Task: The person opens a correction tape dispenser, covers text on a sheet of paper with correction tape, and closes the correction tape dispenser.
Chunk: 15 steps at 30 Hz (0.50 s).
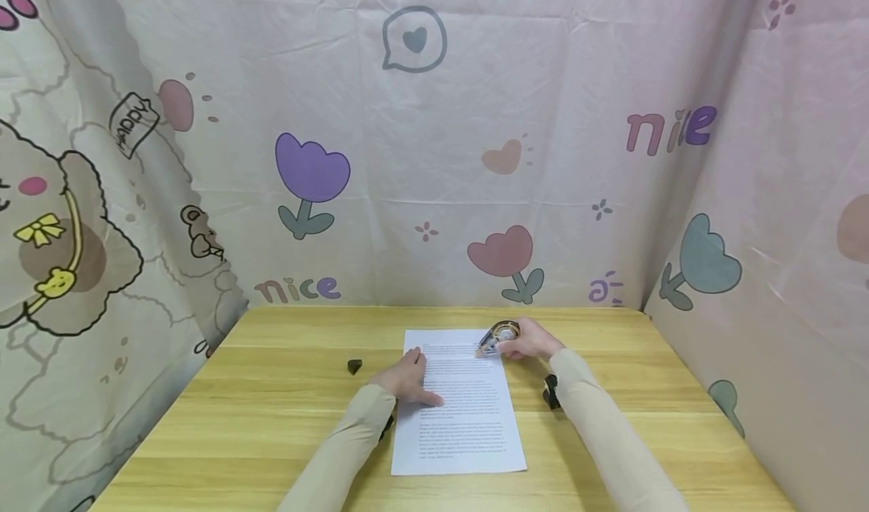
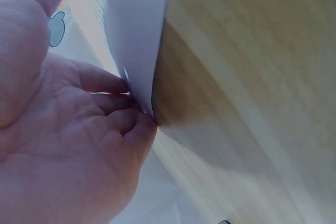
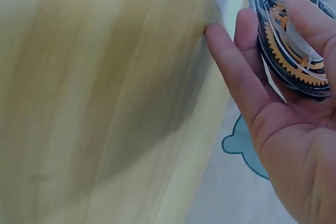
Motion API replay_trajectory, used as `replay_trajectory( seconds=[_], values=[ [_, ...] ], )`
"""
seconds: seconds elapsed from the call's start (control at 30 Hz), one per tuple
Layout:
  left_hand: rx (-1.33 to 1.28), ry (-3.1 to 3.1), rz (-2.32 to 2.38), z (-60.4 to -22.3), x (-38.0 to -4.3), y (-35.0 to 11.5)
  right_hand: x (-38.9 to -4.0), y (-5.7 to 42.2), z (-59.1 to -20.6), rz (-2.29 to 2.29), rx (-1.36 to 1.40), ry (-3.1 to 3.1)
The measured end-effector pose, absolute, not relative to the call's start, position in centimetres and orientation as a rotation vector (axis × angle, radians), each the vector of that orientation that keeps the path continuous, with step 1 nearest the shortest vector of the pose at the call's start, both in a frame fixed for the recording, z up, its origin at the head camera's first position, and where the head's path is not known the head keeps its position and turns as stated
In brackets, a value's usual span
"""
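A printed sheet of paper [image 1: 468,421] lies on the table. My left hand [image 1: 406,378] rests on its left part, thumb spread out over the text; in the left wrist view the fingertips press at the paper's edge [image 2: 139,35]. My right hand [image 1: 535,340] holds a correction tape dispenser [image 1: 501,334] at the sheet's upper right, its tip at the end of a printed line. In the right wrist view, orange gears show through the clear case of the dispenser [image 3: 286,51], gripped between thumb and fingers, while the little finger [image 3: 223,45] touches down beside the sheet.
A small dark piece [image 1: 354,366] lies on the wooden table [image 1: 271,406] left of the paper. Dark objects show beside the right sleeve [image 1: 551,391] and the left sleeve [image 1: 353,421]. A patterned curtain [image 1: 421,157] encloses the table at the back and sides.
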State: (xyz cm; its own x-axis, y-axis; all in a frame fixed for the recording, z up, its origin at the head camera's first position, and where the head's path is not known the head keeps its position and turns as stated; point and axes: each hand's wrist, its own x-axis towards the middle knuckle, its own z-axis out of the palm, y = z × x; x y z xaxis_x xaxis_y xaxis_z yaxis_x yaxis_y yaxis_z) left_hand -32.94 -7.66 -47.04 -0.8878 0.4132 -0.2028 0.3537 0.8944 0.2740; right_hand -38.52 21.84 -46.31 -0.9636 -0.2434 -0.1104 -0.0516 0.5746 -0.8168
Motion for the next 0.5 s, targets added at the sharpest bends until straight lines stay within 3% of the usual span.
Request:
replay_trajectory(
  seconds=[0.5],
  values=[
    [0.67, 2.845, 0.565, -47.3, -33.0, -8.4, -37.3, 22.4, -46.6, -1.634, -0.196, 2.443]
  ],
)
